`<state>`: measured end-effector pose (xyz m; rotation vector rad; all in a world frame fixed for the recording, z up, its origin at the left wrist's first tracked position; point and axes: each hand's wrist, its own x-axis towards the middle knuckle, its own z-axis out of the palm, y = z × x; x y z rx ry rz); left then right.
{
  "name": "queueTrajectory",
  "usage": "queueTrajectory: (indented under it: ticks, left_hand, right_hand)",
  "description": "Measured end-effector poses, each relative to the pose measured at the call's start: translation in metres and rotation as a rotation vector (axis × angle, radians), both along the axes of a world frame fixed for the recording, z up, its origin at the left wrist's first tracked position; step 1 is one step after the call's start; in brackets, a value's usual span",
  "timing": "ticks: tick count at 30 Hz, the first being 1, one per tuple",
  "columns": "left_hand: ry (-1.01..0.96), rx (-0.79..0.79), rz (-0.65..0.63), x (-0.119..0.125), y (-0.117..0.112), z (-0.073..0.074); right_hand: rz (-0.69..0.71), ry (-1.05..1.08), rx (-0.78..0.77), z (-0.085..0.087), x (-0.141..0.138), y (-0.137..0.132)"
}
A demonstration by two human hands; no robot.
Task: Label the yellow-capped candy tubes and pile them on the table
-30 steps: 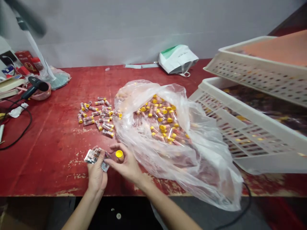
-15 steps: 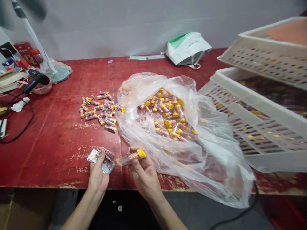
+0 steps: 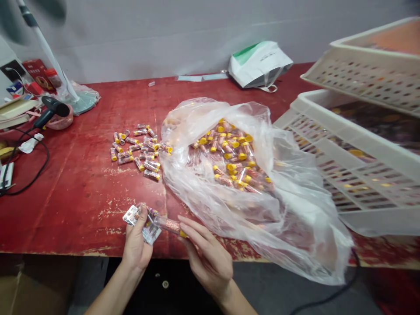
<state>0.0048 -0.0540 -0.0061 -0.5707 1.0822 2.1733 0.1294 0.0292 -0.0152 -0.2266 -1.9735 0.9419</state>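
Two hands work at 6 o'clock, the left hand [image 3: 136,247] closed on printed foil strips [image 3: 133,215], the right hand [image 3: 205,262] half-curled on a yellow-capped clear tube [image 3: 167,225], best kept steady against them.

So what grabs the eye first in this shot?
A big clear plastic bag of yellow-capped tubes fills the middle of the red worktop, with a loose pile of similar tubes just left of it. Stacked off-white perforated crates dominate the right edge. At the front, the right hand holds one tube at its capped end, while the left hand grips a bunch of printed packets.
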Motion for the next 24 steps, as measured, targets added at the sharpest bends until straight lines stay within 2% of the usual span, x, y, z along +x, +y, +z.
queueTrajectory:
  ticks: [2, 7, 10, 14, 18, 24]
  left_hand:
    - [0.018, -0.003, 0.011, 0.001, 0.0, 0.0]
    - [0.108, -0.01, 0.031, 0.0, -0.001, 0.002]
    - [0.122, -0.015, 0.03, 0.0, -0.001, 0.004]
    - [0.109, -0.025, 0.041, 0.001, -0.001, 0.005]
    - [0.072, -0.038, 0.079, 0.001, 0.0, 0.004]
    - [0.076, -0.007, 0.014, -0.003, -0.001, 0.0]
  right_hand:
    - [-0.045, 0.011, 0.03, 0.004, 0.003, 0.002]
    - [0.083, -0.095, -0.006, 0.018, 0.007, 0.006]
    - [0.081, -0.119, 0.001, 0.023, 0.009, 0.008]
    - [0.05, -0.134, 0.042, 0.023, 0.013, 0.005]
    - [-0.063, -0.053, -0.055, 0.019, 0.016, 0.001]
    - [0.023, -0.09, -0.085, 0.017, 0.017, 0.005]
